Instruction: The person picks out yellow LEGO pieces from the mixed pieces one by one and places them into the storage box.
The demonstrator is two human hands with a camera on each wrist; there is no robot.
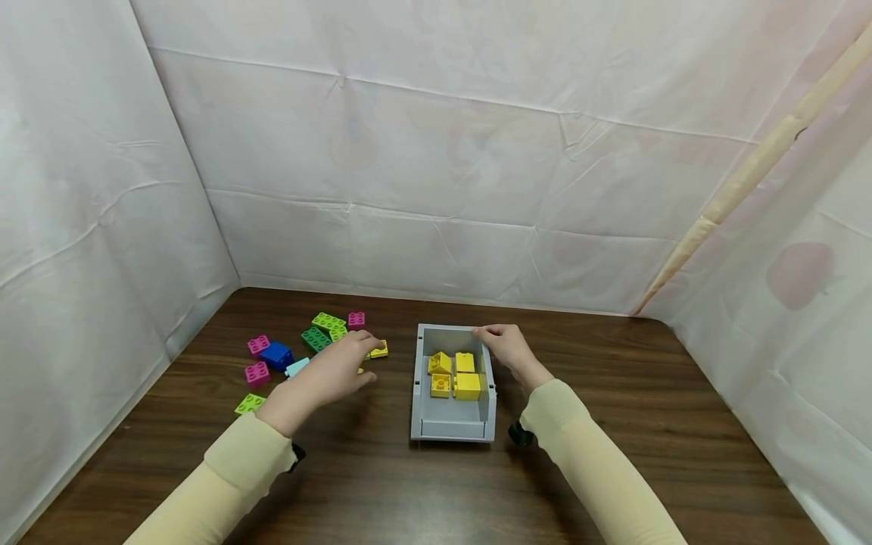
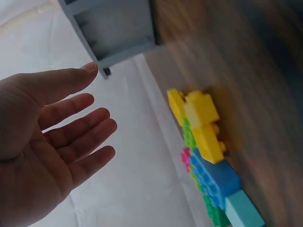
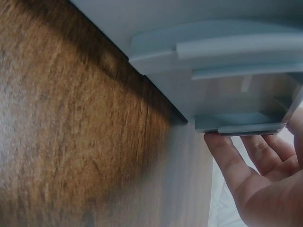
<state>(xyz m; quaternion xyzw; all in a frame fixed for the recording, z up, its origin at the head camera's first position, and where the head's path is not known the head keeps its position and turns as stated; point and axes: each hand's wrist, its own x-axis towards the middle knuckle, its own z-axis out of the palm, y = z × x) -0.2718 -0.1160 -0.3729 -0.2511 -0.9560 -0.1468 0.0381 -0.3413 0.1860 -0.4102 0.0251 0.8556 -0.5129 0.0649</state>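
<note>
A grey plastic bin (image 1: 453, 431) stands on the table with several yellow toy bricks (image 1: 467, 387) inside. My right hand (image 1: 507, 350) grips the bin's far right corner; in the right wrist view its fingers (image 3: 227, 161) curl at the edge of the bin's wall. My left hand (image 1: 334, 371) hovers left of the bin with nothing in it, its fingers (image 2: 85, 127) spread loosely. Beneath and beyond it lie loose yellow bricks (image 2: 202, 111), partly hidden by the hand in the head view. A blue brick (image 2: 215, 177) and a light blue one (image 2: 244, 210) sit beside them.
More bricks lie scattered on the left of the dark wooden table (image 1: 613, 424): pink (image 1: 257, 373), dark blue (image 1: 277, 356), dark green (image 1: 316, 338) and lime (image 1: 250, 403). A pale cloth curtain (image 1: 381, 166) hangs behind the table and along both sides.
</note>
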